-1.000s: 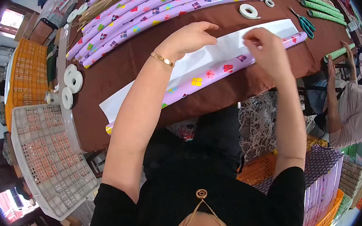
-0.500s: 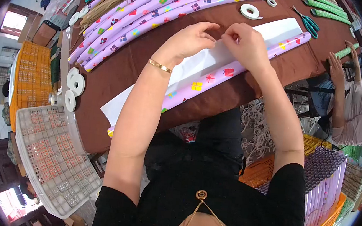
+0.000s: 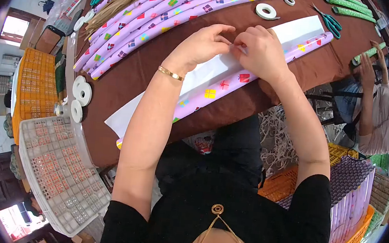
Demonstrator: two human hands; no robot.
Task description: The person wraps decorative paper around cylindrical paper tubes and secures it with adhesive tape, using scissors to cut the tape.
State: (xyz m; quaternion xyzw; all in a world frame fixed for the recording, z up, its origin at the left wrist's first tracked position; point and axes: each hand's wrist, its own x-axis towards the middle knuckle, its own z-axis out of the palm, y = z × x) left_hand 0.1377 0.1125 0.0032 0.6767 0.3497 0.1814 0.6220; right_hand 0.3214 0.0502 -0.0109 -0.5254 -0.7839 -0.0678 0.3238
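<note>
A long roll of lilac wrapping paper (image 3: pixel 226 88) printed with coloured gift boxes lies slantwise on the table before me, its white inner side (image 3: pixel 203 78) showing along the far edge. My left hand (image 3: pixel 206 45) rests at the middle of that white flap, fingers loosely curved and apart, tips close to my other hand. Over the same spot, my right hand (image 3: pixel 260 50) is closed in a pinch. Something small and pale shows between its fingers, too little to name. The fingertips of both hands nearly meet.
Several finished lilac rolls (image 3: pixel 166 23) lie across the back of the brown-covered table (image 3: pixel 119 79). White tape rolls (image 3: pixel 266 11), green-handled scissors (image 3: pixel 331 24) and green rolls (image 3: pixel 352 13) are around. A plastic crate (image 3: pixel 63 170) stands left; a co-worker's hands (image 3: pixel 368 68) hold a green roll at right.
My right hand has shifted slightly left and down, and its fingers have turned a little. My left hand stays nearly where it was. The co-worker's hands have moved slightly.
</note>
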